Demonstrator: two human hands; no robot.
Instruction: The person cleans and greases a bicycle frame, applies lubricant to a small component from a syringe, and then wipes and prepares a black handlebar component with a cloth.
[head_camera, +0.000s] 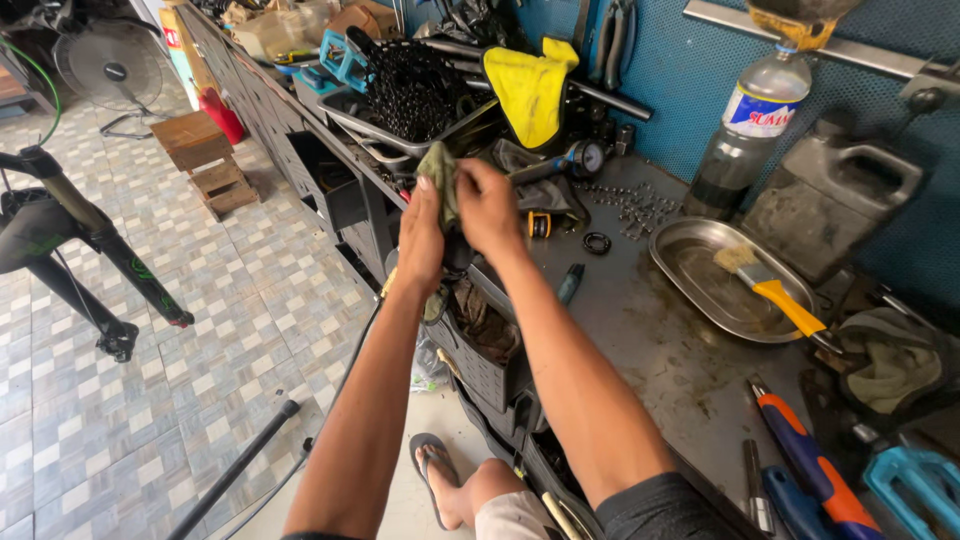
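Note:
My left hand (421, 233) and my right hand (488, 205) are pressed together around a dirty olive-green rag (438, 170) above the front edge of the grey workbench (650, 340). The rag bunches between both palms and sticks up above the fingers. A dark part seems to sit under the hands, mostly hidden. Just beyond them lie a black hose with a pressure gauge (583, 157) and a small black ring (597, 243).
A steel tray (700, 290) holds a yellow-handled brush (770, 288). A plastic bottle (748, 125), a grey jug (830, 195), a yellow cloth (530, 90), a basket of black chain (405, 90), open drawers (485, 340) and hand tools (810, 470) surround me. A bicycle fork (90, 240) stands on the tiled floor.

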